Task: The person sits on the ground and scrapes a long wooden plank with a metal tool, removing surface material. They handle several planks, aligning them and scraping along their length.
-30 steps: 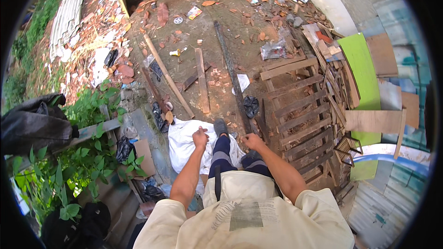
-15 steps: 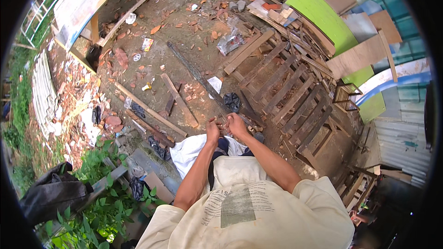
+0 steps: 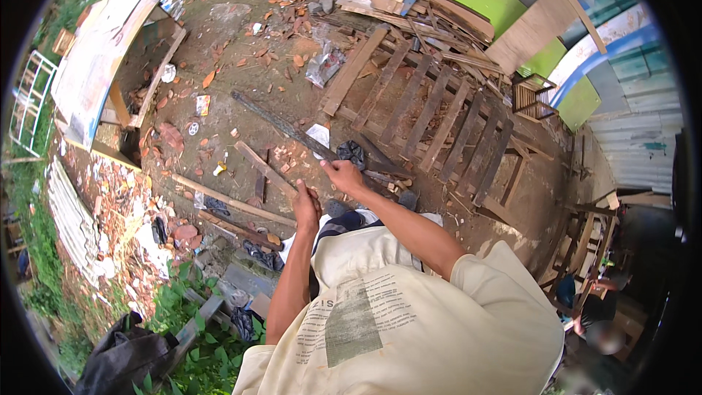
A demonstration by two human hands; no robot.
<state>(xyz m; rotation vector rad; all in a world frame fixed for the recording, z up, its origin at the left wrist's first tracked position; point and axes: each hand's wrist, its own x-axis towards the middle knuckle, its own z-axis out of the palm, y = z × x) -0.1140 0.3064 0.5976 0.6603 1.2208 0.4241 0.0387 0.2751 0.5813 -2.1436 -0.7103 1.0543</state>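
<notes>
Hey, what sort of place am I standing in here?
Probably an outdoor yard used for storing or salvaging wood: there's a slatted wooden frame on bare, littered ground, a heap of scrap wood and a corrugated sheet lying by the greenery.

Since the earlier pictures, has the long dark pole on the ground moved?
No: the dark pole shows no shift either way against the slatted wooden frame; the view has turned.
</notes>
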